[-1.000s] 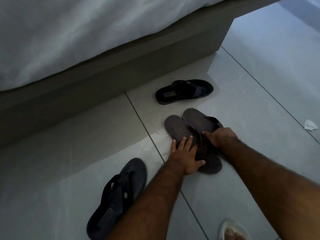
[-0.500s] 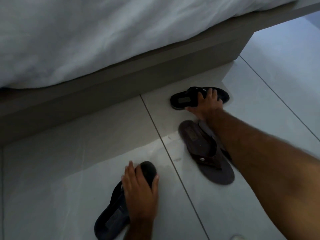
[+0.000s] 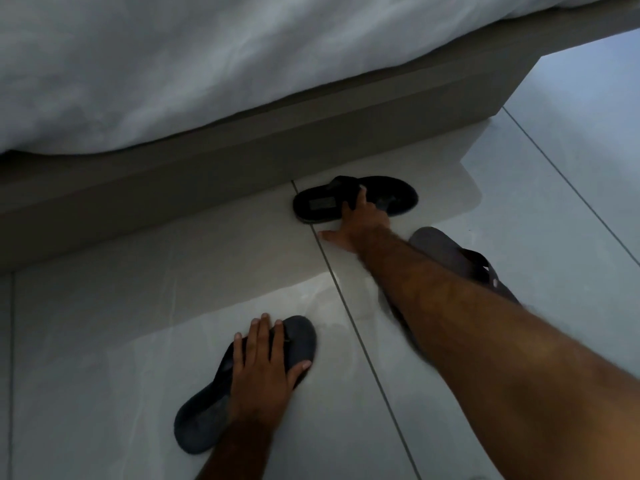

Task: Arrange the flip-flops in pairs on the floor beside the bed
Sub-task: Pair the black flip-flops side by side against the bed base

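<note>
A black flip-flop point(image 3: 320, 204) lies sideways on the floor close to the bed base. My right hand point(image 3: 360, 225) rests on its strap, fingers curled into it, thumb spread on the tile. A second black flip-flop point(image 3: 301, 341) lies at the lower left, toe pointing up-right. My left hand point(image 3: 263, 372) lies flat over its strap with the fingers wrapped around it. The brown flip-flops point(image 3: 453, 258) lie under my right forearm, mostly hidden.
The bed base point(image 3: 207, 178) runs across the top under a white duvet point(image 3: 173, 64), its corner at the upper right. Pale glossy floor tiles point(image 3: 121, 306) with dark grout lines spread all around.
Both hands left the brown flip-flops. The right hand reached up to the far black flip-flop and the left hand dropped onto the near black one. The view shifted right and closer.
</note>
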`<state>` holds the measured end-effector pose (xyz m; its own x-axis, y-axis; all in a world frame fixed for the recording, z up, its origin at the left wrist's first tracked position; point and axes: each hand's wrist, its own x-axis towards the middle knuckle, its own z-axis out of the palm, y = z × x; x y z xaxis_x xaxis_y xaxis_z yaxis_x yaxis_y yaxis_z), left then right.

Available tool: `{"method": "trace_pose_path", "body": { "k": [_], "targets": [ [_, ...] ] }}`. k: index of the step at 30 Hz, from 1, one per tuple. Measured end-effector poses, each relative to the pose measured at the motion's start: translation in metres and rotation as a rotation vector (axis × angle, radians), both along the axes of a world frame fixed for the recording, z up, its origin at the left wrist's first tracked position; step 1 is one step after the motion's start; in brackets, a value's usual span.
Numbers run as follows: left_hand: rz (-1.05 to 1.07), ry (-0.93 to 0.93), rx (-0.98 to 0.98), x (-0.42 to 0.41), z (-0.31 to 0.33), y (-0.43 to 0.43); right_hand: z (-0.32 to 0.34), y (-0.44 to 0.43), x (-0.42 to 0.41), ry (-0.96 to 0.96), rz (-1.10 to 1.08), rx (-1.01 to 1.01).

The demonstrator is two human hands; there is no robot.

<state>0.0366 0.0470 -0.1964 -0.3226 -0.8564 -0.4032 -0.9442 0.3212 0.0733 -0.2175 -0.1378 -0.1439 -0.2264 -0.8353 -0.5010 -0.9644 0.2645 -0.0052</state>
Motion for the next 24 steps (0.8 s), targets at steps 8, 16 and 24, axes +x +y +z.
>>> {"method": "trace_pose_path", "body": {
  "k": [8,16,24],
  "targets": [
    [-0.310,0.023,-0.001,0.012,0.000,-0.040,0.011,0.012,0.113,-0.002,0.212,0.067],
    [0.381,0.475,-0.251,0.011,0.017,-0.005,0.019,0.010,0.093,-0.336,0.040,-0.307],
    [0.615,0.413,-0.184,0.011,0.003,0.001,-0.026,0.028,0.061,-0.340,0.109,-0.114]
  ]
}}
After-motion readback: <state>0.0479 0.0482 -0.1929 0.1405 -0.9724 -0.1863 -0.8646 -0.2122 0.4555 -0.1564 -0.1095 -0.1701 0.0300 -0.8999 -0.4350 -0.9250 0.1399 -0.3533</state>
